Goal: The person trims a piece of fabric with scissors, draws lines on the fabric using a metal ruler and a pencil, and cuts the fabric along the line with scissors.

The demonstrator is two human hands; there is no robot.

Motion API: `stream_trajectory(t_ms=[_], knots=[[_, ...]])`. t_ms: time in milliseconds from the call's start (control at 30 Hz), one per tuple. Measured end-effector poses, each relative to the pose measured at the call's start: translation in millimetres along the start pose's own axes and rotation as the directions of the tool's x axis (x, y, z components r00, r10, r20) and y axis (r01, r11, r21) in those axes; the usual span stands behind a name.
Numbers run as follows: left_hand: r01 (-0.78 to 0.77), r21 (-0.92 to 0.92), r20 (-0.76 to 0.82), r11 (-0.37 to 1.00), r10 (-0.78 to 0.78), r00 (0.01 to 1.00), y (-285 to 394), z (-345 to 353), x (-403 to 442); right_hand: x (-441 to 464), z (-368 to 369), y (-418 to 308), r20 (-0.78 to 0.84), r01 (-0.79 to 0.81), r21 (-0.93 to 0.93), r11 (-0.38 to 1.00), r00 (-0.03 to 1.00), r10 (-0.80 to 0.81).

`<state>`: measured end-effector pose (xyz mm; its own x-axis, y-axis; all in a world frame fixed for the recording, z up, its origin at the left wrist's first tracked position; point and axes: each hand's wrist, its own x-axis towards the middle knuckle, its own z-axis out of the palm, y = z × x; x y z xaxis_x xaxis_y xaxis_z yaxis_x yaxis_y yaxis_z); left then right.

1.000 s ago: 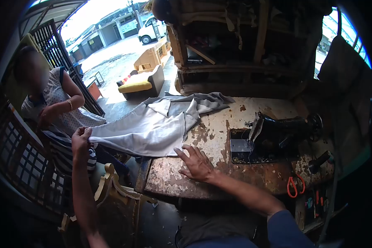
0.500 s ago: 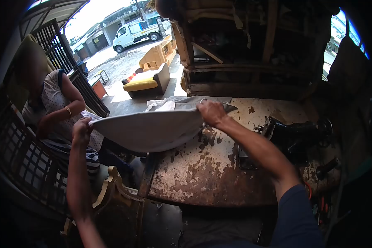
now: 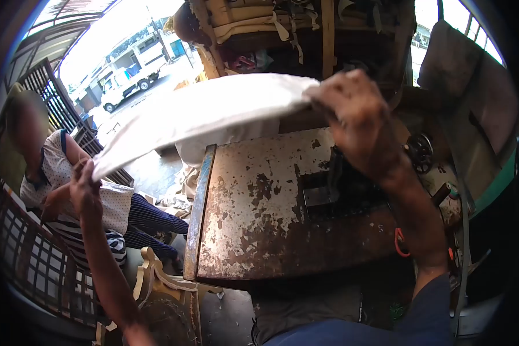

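Right hand (image 3: 360, 124), clamped on cloth (image 3: 213, 106) | left hand (image 3: 86, 187), pinching far end | span aloft, blurred, above table (image 3: 242, 225) level

Over the peeling, brown-and-cream wooden tabletop (image 3: 254, 213), my fingers could pass low beneath the raised white cloth (image 3: 213, 106). At the right, the black metal sewing machine (image 3: 352, 187) blocks a sideways sweep.

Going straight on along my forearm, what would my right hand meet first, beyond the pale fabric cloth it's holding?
Past the pale cloth in its grip, your right hand would probably meet the tan upright wooden post first, though this single view leaves the depth between them unclear.
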<state>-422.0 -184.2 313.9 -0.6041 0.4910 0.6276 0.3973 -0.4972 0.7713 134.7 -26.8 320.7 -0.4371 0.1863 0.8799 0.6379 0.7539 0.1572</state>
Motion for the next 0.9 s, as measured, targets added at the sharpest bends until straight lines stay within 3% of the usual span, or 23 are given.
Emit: stream_trajectory(t_ms=[33, 167, 233, 267, 367, 500, 567, 600, 667, 700, 733, 767, 800, 867, 900], knots=[[0.147, -0.028, -0.023, 0.989, -0.148, 0.989, -18.0, -4.6, -40.4, -37.1, 7.8, -14.0, 0.040, -0.008, 0.032, 0.999, 0.999, 0.007], [0.388, -0.041, -0.083, 0.921, -0.390, 0.917, -102.1, -25.0, -194.4, -182.1, 40.4, -63.7, 0.240, -0.154, 0.175, 0.972, 0.965, 0.110], [0.483, 0.103, -0.174, 0.870, -0.462, 0.870, -142.2, -63.3, -252.6, -233.3, 33.8, -85.2, 0.335, -0.234, 0.207, 0.950, 0.929, 0.156], [0.485, 0.059, -0.207, 0.872, -0.465, 0.861, -125.1, -56.3, -280.5, -251.9, 25.3, -96.0, 0.388, -0.282, 0.220, 0.934, 0.904, 0.182], [0.505, 0.158, -0.312, 0.849, -0.442, 0.841, -115.7, -87.9, -340.7, -286.2, -7.6, -127.6, 0.456, -0.381, 0.260, 0.887, 0.858, 0.235], [0.510, 0.086, -0.393, 0.856, -0.441, 0.807, -116.8, -119.8, -391.2, -313.3, -36.0, -158.1, 0.514, -0.439, 0.275, 0.855, 0.819, 0.255], [0.499, 0.078, -0.485, 0.863, -0.404, 0.776, -112.2, -114.5, -404.8, -315.7, -46.3, -159.8, 0.618, -0.580, 0.343, 0.739, 0.731, 0.288], [0.503, 0.075, -0.488, 0.861, -0.408, 0.771, -110.1, -110.1, -413.6, -313.8, -52.0, -155.4, 0.622, -0.578, 0.341, 0.741, 0.730, 0.283], [0.700, 0.083, -0.721, 0.709, -0.443, 0.533, -87.0, -67.9, -427.4, -308.0, -62.5, -138.0, 0.620, -0.763, 0.256, 0.594, 0.601, 0.505], [0.743, 0.080, -0.697, 0.665, -0.496, 0.518, -83.8, -47.6, -442.3, -306.1, -67.3, -124.3, 0.551, -0.806, 0.136, 0.577, 0.545, 0.632], [0.705, 0.030, -0.626, 0.708, -0.537, 0.565, -118.1, -54.1, -476.5, -307.2, -71.7, -105.5, 0.460, -0.843, 0.018, 0.537, 0.484, 0.744], [0.820, 0.008, -0.568, 0.572, -0.672, 0.475, -104.9, -17.1, -490.5, -312.8, -73.1, -85.3, 0.326, -0.811, -0.126, 0.571, 0.510, 0.796], [0.815, -0.138, -0.340, 0.562, -0.800, 0.494, -94.5, 23.3, -512.0, -322.9, -74.0, -65.3, 0.183, -0.771, -0.274, 0.575, 0.545, 0.818], [0.909, -0.306, 0.067, 0.282, -0.946, 0.316, -78.5, 93.0, -539.3, -353.5, -78.2, -33.5, 0.159, -0.728, -0.418, 0.543, 0.530, 0.833], [0.891, -0.436, 0.160, 0.125, -0.964, 0.213, -66.0, 131.1, -548.9, -360.8, -81.2, -26.2, 0.246, -0.772, -0.426, 0.473, 0.404, 0.881]])
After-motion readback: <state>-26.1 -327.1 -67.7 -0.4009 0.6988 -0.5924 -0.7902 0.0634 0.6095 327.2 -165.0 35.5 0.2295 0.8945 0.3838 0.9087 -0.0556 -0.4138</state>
